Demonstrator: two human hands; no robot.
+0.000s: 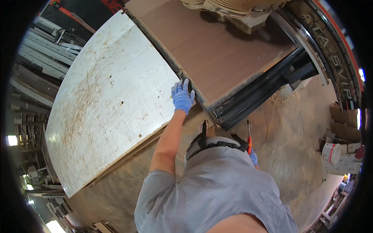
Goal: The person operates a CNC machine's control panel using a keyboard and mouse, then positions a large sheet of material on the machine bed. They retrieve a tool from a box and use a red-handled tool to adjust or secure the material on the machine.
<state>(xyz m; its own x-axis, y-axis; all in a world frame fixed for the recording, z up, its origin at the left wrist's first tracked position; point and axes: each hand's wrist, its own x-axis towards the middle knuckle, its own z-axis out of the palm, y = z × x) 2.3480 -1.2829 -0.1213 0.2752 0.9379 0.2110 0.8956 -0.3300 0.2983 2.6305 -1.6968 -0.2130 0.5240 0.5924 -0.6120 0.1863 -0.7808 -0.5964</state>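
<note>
My left hand (183, 97), in a blue glove, lies at the near right edge of a scuffed white board (105, 89). Its fingers are stretched out, and a small dark rounded piece (190, 86) shows beside the thumb; I cannot tell whether it is part of the frame. Low by my right side, my right hand (253, 157), also gloved in blue and partly hidden by my body, is closed round a screwdriver (249, 144) with a red handle. The screwdriver's dark shaft points away from me.
A brown board (217, 46) on a black metal frame (264, 85) adjoins the white one. Stacked ribbed tan pieces (237, 6) sit at its far end. To the right on the floor stand a white bucket (331, 153) and cardboard (345, 124). Long strips (48, 50) line the left wall.
</note>
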